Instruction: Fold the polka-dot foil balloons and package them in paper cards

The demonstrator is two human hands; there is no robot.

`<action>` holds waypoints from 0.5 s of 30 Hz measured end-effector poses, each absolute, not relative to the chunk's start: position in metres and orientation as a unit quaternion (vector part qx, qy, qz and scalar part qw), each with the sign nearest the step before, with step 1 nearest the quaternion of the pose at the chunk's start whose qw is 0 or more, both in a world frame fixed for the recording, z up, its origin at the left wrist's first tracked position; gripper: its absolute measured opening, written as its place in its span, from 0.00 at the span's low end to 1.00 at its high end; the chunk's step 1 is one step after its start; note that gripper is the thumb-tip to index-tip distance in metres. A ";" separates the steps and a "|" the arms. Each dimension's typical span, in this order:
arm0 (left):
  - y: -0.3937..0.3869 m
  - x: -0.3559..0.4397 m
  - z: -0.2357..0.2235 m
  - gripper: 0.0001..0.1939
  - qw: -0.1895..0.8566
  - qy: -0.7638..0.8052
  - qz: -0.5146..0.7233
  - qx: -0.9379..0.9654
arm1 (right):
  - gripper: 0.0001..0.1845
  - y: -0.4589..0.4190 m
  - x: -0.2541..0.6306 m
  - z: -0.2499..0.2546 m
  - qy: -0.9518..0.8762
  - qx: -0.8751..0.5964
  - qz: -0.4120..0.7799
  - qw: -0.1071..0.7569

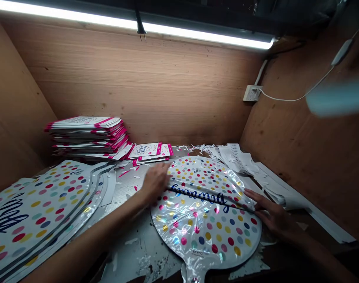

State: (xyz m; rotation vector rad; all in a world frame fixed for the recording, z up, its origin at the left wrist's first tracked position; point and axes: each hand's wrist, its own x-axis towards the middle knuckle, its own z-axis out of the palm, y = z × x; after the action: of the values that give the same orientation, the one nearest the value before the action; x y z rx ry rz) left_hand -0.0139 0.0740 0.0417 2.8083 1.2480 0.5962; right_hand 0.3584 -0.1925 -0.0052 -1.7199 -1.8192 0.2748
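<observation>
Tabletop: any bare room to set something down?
Peeling tabletop patch between left forearm and dotted balloon looks freest. Pink scraps litter the strip in front of the small cards. Crowded: card stack back left, balloon pile left, paper strips right.

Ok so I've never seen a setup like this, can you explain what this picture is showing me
No machine here: just a person's two bare hands, seen by a camera worn on their head, looking forward and down. The left hand and right hand touch opposite edges of a flat, dotted foil balloon; whether they grip or only press, I can't tell. On the worn surface, similar dotted foil sheets lie to the left, with stacked pink-and-white packets behind them.
</observation>
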 end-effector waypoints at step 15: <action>0.004 0.127 0.038 0.03 0.000 0.204 0.050 0.978 | 0.33 -0.197 0.332 0.000 -0.624 -0.653 -0.086 0.420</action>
State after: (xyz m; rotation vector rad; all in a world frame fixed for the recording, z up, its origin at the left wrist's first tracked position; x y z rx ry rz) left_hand 0.1272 0.0036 0.0376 3.0719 0.6401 0.1581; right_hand 0.3321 -0.1973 0.0004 -1.6376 -1.5628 -0.2143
